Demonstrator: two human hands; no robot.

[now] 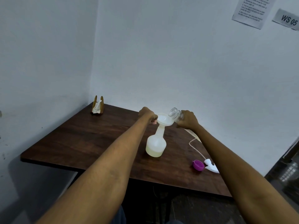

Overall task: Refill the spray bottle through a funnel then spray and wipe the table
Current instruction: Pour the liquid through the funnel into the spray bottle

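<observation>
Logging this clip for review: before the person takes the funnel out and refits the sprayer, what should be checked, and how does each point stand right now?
1. White plastic funnel seated in the neck of the translucent white spray bottle: ok.
2. Left hand holds the funnel rim: ok.
3. Clear glass jar, tipped mouth-down over the funnel in the right hand, fully drained: cannot tell.
4. Bottle filled enough: not ok, pale liquid only covers the bottom.
5. White trigger sprayer head with its tube lying within reach on the dark wooden table: ok.
6. Purple plastic cap at hand beside it: ok.
</observation>
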